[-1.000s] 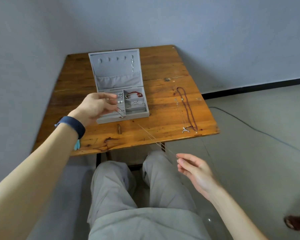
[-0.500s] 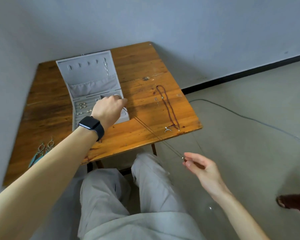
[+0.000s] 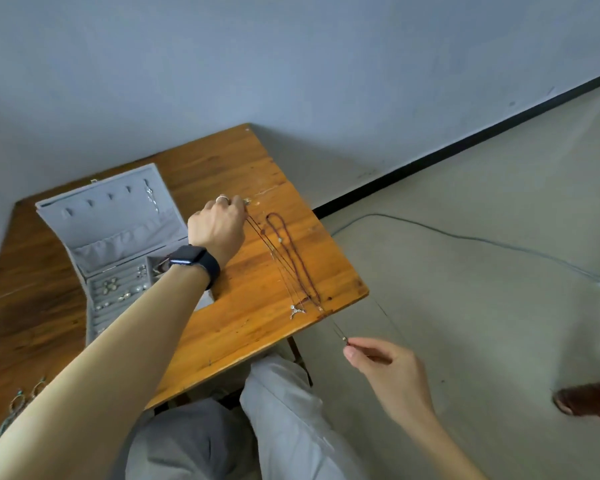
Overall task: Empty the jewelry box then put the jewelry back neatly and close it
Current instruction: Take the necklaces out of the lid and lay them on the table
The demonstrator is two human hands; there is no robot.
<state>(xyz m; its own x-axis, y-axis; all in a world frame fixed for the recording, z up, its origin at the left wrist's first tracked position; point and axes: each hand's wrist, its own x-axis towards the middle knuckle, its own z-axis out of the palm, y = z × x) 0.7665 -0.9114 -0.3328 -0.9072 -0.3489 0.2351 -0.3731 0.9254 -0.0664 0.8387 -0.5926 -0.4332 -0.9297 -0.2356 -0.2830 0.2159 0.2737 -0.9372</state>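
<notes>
The grey jewelry box (image 3: 118, 220) stands open on the wooden table (image 3: 243, 306), with small earrings and rings in its tray. My left hand (image 3: 219, 226), to the right of the box, pinches one end of a thin chain necklace (image 3: 274, 258). My right hand (image 3: 381, 362) pinches the other end just off the table's front right edge, so the chain is stretched tight across the tabletop. A dark red beaded necklace (image 3: 291, 251) and a silver pendant (image 3: 297, 310) lie beside the chain.
Dangling earrings (image 3: 21, 401) lie at the table's near left corner. A grey cable (image 3: 465, 239) runs over the floor to the right. A dark brown object (image 3: 589, 401) sits at the right edge. The wall is close behind the table.
My left hand has left the box and moved right and farther back with the chain end. The chain now lies stretched next to the beaded necklace. The camera has swung right.
</notes>
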